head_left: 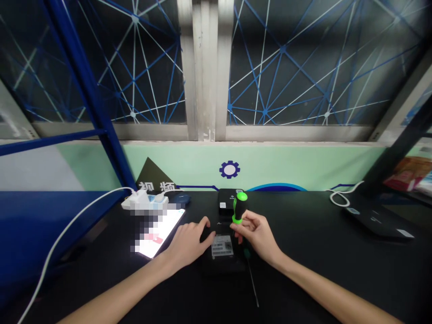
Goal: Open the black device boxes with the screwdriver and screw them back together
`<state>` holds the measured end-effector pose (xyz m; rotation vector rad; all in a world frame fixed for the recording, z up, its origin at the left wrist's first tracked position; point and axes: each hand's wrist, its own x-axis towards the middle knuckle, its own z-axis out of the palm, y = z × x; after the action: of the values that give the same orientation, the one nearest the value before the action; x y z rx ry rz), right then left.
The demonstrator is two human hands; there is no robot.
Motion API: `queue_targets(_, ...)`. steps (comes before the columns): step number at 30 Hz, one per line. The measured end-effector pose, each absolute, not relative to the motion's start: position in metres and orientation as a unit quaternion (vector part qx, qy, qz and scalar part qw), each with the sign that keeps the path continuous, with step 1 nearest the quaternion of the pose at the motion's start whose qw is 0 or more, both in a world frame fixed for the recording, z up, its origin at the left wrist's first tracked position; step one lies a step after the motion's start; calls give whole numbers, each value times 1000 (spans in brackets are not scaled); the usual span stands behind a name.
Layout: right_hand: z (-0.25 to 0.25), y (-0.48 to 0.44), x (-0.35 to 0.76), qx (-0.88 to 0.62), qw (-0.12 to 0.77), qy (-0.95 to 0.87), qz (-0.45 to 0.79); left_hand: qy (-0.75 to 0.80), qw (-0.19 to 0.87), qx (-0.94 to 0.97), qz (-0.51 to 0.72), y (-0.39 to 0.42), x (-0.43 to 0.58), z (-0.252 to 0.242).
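Tip of green-and-black screwdriver (240,208) in right hand (258,231) not discernible against black device (219,266), whose near outline merges with bench (303,234); label (222,246) print too small to read. Phone (168,230), toward bench's far left corner, partly masked by pixel blocks. Red-brown package (409,173) blurred, cut off by picture's right edge.

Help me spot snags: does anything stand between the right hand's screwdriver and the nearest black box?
Nothing visible stands between the screwdriver in the right hand and the nearest black box; contact is unclear. The other screwdriver lies right of the box, off that line.
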<state>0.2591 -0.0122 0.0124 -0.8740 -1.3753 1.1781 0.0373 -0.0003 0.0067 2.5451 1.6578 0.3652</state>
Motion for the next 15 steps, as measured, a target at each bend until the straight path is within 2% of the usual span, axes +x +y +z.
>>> queue_targets(8,14,-12,264,-357,526,-627,451,522,42,841,137,2,37,6)
queue_targets(15,19,-10,268,-336,570,-602,447,523,46,842,124,3,37,7)
